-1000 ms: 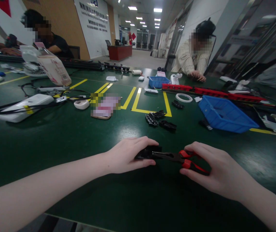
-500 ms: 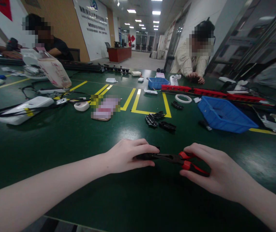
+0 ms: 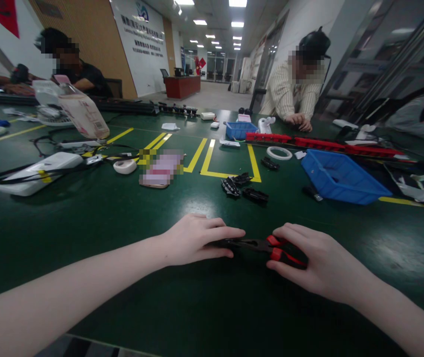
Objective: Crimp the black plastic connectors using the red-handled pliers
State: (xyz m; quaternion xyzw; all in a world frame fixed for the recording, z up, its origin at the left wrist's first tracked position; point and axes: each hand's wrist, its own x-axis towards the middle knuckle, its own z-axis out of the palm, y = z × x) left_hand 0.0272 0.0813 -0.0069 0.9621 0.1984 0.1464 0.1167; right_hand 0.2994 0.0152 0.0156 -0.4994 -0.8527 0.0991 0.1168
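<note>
My right hand (image 3: 314, 263) grips the red-and-black handles of a pair of pliers (image 3: 267, 247) lying low over the green table (image 3: 122, 213). The pliers' dark jaws point left, toward my left hand (image 3: 197, 239). That hand lies curled over a small black part, which its fingers almost wholly hide. The jaws reach in under the left fingertips. Both hands rest on the table near its front edge.
Several loose black plastic parts (image 3: 243, 187) lie just beyond my hands. A blue bin (image 3: 340, 178) stands at the right, a white device with a black cable (image 3: 35, 171) at the left, a tape roll (image 3: 125, 166) beside it. Two other people sit at the far side.
My hands have drawn closer together and the pliers have shifted a little left. The black part, visible a second ago, is now covered by my left fingers.
</note>
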